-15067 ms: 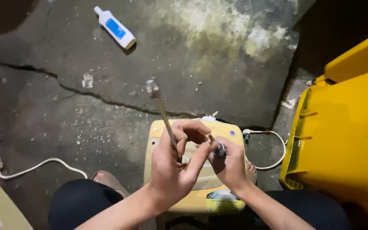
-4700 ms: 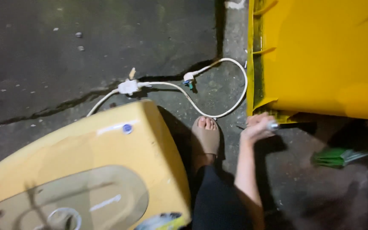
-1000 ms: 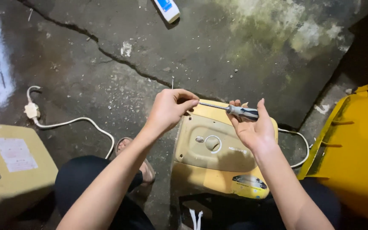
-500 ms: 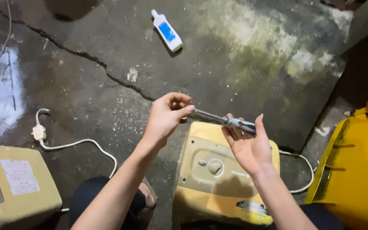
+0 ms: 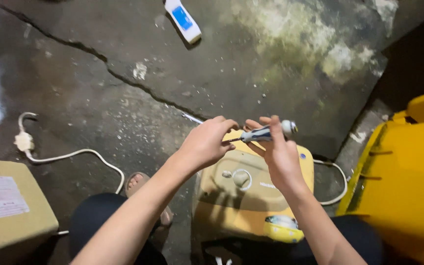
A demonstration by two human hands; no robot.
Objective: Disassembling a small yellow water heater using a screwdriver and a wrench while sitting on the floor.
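**Both hands on the screwdriver, above the yellow casing**

Your right hand (image 5: 280,157) wraps its grip around the screwdriver (image 5: 266,132) by the blue-and-white handle, holding it level in the air. Your left hand (image 5: 204,145) pinches the metal shaft near the tip, probably to steady or adjust it. The tool hangs just above the yellow casing (image 5: 251,191) between your knees, well apart from the white bottle (image 5: 183,19) on the cracked floor (image 5: 99,88). A yellow bin (image 5: 408,186) stands at your right.

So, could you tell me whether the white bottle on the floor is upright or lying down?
Lying down: the white bottle rests on its side on the cracked floor, blue label facing up.
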